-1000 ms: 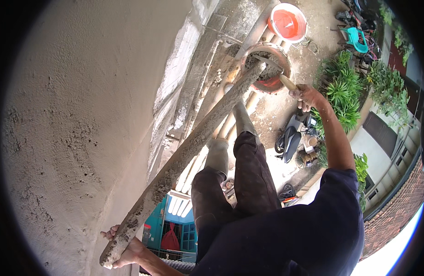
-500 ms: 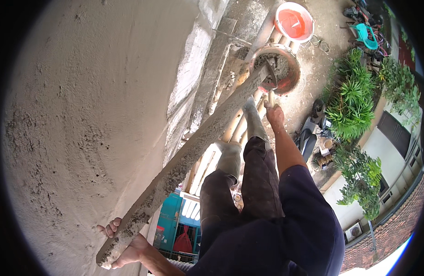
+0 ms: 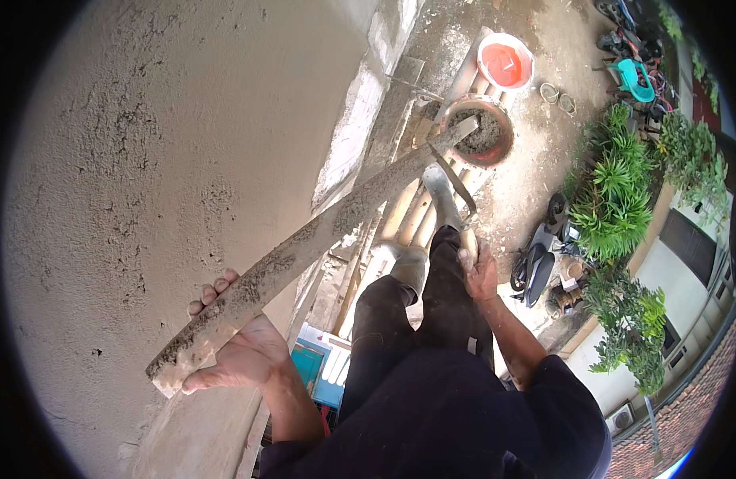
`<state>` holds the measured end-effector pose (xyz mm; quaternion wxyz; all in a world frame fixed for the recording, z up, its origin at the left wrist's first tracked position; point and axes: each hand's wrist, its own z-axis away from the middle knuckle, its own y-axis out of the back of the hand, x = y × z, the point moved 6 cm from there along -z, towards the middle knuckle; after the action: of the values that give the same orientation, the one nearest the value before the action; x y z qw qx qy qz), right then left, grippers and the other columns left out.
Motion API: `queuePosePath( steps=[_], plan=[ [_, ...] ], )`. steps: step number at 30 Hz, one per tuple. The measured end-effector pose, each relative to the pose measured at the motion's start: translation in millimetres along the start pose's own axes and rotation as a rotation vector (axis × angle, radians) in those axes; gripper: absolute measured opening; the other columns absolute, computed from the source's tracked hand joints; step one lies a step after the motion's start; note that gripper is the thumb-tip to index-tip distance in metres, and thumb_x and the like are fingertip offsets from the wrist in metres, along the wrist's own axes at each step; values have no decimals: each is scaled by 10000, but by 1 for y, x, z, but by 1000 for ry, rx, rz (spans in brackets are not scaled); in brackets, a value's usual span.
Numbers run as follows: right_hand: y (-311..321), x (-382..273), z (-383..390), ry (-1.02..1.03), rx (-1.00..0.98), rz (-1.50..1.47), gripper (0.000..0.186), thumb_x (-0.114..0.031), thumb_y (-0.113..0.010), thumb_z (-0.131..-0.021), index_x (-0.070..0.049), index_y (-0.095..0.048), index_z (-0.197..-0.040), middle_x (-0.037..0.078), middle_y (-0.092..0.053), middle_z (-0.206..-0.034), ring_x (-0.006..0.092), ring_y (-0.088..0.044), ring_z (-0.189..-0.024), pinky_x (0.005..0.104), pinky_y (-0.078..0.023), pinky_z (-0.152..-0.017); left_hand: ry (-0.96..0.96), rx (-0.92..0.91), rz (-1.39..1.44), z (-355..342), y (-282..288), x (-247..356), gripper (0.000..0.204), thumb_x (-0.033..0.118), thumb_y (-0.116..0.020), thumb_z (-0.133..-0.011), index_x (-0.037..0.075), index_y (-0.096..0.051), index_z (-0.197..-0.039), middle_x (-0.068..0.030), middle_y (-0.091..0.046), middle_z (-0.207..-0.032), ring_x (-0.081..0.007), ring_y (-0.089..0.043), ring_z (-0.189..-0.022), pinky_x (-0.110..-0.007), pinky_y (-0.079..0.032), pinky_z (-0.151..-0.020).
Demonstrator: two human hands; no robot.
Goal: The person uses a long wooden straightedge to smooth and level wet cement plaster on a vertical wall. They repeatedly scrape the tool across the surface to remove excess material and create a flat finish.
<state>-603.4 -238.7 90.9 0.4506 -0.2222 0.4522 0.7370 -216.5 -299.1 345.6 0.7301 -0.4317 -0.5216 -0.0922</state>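
Note:
My left hand (image 3: 248, 343) grips the lower end of a long straight board (image 3: 328, 231) crusted with wet grey mortar, held diagonally beside the rough plastered wall (image 3: 120, 199). My right hand (image 3: 481, 275) is closed on the wooden handle of a trowel (image 3: 457, 185); its blade lies along the board's far end, at its right edge. Beyond that end, a round bucket (image 3: 504, 141) holds grey mortar.
My boots (image 3: 442, 195) stand on a platform of bamboo poles (image 3: 408, 215) above the ground. A white bucket with red interior (image 3: 505, 65) is beside the mortar bucket. Below at the right are plants (image 3: 611, 184), a motorbike (image 3: 536, 263), a teal plastic chair (image 3: 635, 80) and a building.
The board's lower end has risen with my left hand. My right hand has drawn back from the bucket, and the trowel blade has moved from the bucket onto the board.

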Motion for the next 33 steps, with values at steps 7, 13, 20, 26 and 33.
queuePosePath(
  steps=[7,13,20,26,33],
  plan=[
    [-13,-190,130,595,-275,15,626,-399,-726,-816,-62,-563,-1319,130,-639,-1015,305,-642,-819,409,-524,-701,5,-137,-60,26,-62,1,1015,928,-404,-740,76,-508,-1281,-143,-519,-1226,-336,-479,-1225,-526,-282,-1179],
    [-18,-161,90,324,-50,-37,547,-349,-673,-900,-52,-540,-1339,221,-652,-1116,385,-664,-980,451,-541,-813,-29,-297,-85,40,-91,3,1026,964,-380,-703,107,-473,-1261,-115,-453,-1208,-290,-460,-1191,-527,-261,-1165],
    [-56,47,-74,-99,44,141,598,-512,-493,-977,-101,-482,-1410,292,-645,-1140,478,-612,-1053,518,-485,-897,-52,-366,-197,34,-73,2,1037,991,-426,-641,99,-483,-1168,-101,-466,-1110,-286,-486,-1079,-520,-326,-1081],
    [-25,146,-202,-433,102,246,570,-540,-517,-964,1,-615,-1112,231,-697,-855,296,-705,-657,410,-549,-573,-42,-416,-268,33,-54,5,1049,989,-412,-650,87,-485,-1182,-105,-489,-1117,-316,-509,-1114,-539,-326,-1103],
    [7,78,-114,-462,-211,-380,450,-461,-401,-1046,-64,-592,-1138,40,-570,-674,154,-526,-467,315,-436,-421,61,-220,-256,30,-29,27,988,873,-382,-812,150,-258,-1473,-114,-439,-1375,-336,-387,-1372,-564,-323,-1169]
  ],
)
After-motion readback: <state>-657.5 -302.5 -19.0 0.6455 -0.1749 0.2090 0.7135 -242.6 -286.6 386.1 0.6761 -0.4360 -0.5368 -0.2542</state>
